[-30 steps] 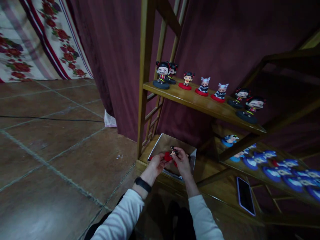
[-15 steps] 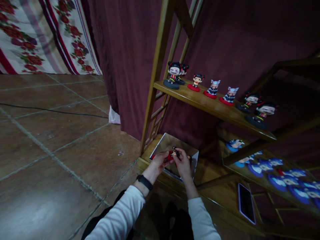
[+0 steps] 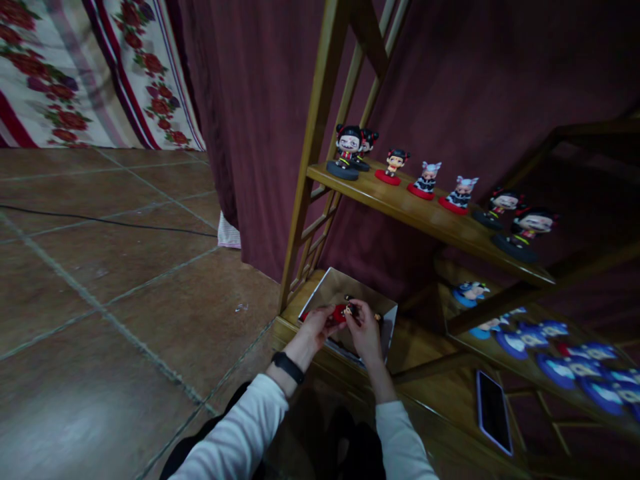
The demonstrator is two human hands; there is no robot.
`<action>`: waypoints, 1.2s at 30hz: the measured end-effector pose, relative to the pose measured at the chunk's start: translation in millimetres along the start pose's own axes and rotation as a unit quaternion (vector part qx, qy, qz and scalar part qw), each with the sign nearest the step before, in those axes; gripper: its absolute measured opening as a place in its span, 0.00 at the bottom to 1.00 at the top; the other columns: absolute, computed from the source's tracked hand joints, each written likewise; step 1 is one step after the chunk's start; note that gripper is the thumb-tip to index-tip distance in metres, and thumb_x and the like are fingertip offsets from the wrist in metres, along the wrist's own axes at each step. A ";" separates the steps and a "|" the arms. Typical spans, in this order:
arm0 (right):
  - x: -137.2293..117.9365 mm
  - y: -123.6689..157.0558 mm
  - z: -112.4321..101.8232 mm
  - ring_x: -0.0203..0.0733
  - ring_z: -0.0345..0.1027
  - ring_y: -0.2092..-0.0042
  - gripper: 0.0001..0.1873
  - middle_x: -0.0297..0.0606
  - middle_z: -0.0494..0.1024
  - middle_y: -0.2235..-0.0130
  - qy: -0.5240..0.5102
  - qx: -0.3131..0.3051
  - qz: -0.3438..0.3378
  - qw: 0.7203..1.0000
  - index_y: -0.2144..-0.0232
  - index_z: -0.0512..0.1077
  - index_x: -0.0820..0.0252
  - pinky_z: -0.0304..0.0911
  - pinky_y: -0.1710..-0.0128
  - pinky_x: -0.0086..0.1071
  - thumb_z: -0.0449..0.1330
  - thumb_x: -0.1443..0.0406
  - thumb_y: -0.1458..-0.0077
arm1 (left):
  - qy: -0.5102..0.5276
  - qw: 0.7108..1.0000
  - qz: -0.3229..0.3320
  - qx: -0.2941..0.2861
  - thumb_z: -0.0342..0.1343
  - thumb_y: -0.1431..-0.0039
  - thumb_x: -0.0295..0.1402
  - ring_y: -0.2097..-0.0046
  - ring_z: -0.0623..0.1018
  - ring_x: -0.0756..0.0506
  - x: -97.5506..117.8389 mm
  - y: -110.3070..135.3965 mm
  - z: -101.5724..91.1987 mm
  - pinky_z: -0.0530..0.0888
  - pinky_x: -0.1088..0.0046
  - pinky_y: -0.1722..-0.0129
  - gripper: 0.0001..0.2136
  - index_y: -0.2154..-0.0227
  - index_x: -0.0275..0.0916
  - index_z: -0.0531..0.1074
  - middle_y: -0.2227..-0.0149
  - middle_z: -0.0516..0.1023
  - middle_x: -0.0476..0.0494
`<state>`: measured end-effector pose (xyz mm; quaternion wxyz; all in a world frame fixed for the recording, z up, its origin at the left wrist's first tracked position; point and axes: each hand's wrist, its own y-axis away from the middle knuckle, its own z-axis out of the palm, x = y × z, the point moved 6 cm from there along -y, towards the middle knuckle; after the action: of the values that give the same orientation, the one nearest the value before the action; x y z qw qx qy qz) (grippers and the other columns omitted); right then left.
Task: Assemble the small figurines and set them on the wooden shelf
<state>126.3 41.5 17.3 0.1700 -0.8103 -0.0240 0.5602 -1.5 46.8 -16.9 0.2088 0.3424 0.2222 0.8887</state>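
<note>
Over a white-edged cardboard box on the low shelf, both my hands are closed around one small figurine. My left hand grips its red round base. My right hand pinches the black-haired figurine by its head and body. The fingers hide part of the figurine, and whether it is joined to the base I cannot tell. Another small figurine shows inside the box beside my right hand; the rest of the contents is mostly hidden.
On the upper wooden shelf several figurines stand on red and dark bases. Several blue-based figurines fill a lower shelf at right. A phone lies near the shelf's front edge. A black cable crosses the tiled floor.
The figurine and base have shifted slightly between my fingers, so the red base shows a little more. My hands stay over the box.
</note>
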 end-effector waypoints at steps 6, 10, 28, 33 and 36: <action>-2.9 -0.2 0.4 0.43 0.72 0.59 0.16 0.40 0.78 0.59 0.035 -0.014 -0.022 0.999 0.56 0.70 0.55 0.69 0.60 0.37 0.58 0.61 0.48 | -0.030 0.999 0.029 -0.011 0.60 0.50 0.22 0.73 0.77 0.49 2.8 -1.2 -1.5 0.79 0.69 0.69 0.01 0.74 0.30 0.74 0.75 0.78 0.40; -6.3 0.7 0.7 0.44 0.72 0.57 0.16 0.40 0.77 0.56 0.064 -0.035 -0.019 0.997 0.55 0.68 0.55 0.68 0.57 0.38 0.56 0.61 0.47 | -0.046 0.998 0.043 -0.008 0.65 0.54 0.26 0.74 0.77 0.50 2.3 -4.1 -5.1 0.78 0.71 0.69 0.06 0.76 0.30 0.74 0.74 0.78 0.40; -2.6 3.2 4.2 0.44 0.72 0.57 0.16 0.43 0.77 0.56 0.064 -0.034 -0.028 0.997 0.53 0.67 0.55 0.70 0.59 0.37 0.54 0.60 0.44 | -0.146 0.980 0.132 -0.023 0.70 0.67 0.41 0.77 0.72 0.51 13.9 -2.3 0.1 0.72 0.74 0.73 0.17 0.83 0.31 0.75 0.80 0.75 0.43; -0.6 3.1 1.9 0.44 0.73 0.57 0.16 0.43 0.77 0.56 0.063 -0.021 -0.020 0.998 0.54 0.67 0.55 0.70 0.59 0.38 0.54 0.59 0.44 | -0.154 0.977 0.143 -0.035 0.69 0.65 0.39 0.77 0.71 0.52 15.8 0.8 2.9 0.71 0.75 0.73 0.14 0.82 0.31 0.76 0.80 0.75 0.44; -5.5 4.6 2.4 0.44 0.73 0.58 0.15 0.43 0.77 0.55 0.072 -0.044 -0.015 0.996 0.54 0.68 0.55 0.70 0.59 0.37 0.53 0.60 0.43 | -0.152 0.979 0.135 -0.029 0.69 0.65 0.37 0.77 0.71 0.52 16.7 2.3 2.3 0.72 0.75 0.73 0.13 0.83 0.31 0.75 0.81 0.74 0.46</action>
<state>121.3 36.6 20.1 0.1436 -0.8548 -0.0482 0.4963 -11.8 54.2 -5.5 0.1283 0.4945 0.1140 0.8520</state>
